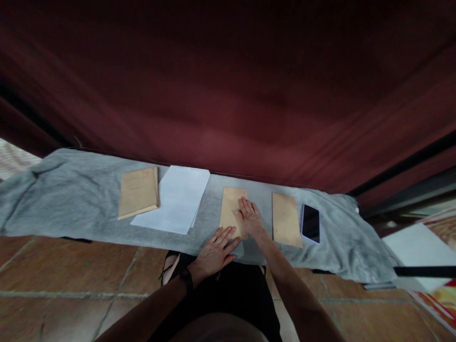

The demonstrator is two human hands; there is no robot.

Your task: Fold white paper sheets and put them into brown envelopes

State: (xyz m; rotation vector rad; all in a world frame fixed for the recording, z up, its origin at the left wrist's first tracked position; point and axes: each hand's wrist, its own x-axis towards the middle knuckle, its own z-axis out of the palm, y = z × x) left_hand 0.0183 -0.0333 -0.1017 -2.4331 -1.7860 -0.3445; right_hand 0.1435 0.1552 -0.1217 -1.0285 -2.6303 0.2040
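A brown envelope (231, 204) lies lengthwise on a grey cloth (85, 199). My right hand (250, 216) rests flat on the envelope's right side, fingers stretched out. My left hand (214, 251) lies open at the envelope's near end, fingertips touching its lower edge. A second brown envelope (286, 219) lies just to the right, untouched. A dark wristband sits on my left wrist.
A stack of brown envelopes (138, 192) and white sheets of paper (178, 199) lie on the cloth's left part. A smartphone (310, 223) lies screen up at the right. A dark red curtain (228, 95) hangs behind. Tiled floor lies below.
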